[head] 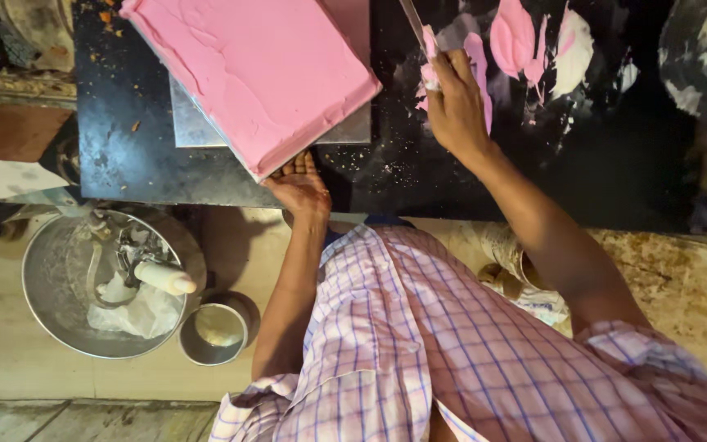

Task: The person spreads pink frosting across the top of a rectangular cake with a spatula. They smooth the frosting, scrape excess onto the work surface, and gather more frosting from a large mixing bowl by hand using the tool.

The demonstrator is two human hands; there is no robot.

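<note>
Here right hand (456,102) grips spatula (413,23); left hand (303,190) supports cake (255,69).

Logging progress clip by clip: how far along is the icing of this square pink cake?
Done: the cake's top is fully covered in pink icing, though ridged. In hand: the left hand steadies the cake's near corner, and the right hand holds a palette knife over pink icing smears on the black counter. Left: smoothing, as far as visible; the sides are hard to judge.

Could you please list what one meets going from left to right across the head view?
Large steel bowl → small steel bowl → left hand under the pink iced cake → right hand holding a spatula → smeared pink icing.
</note>
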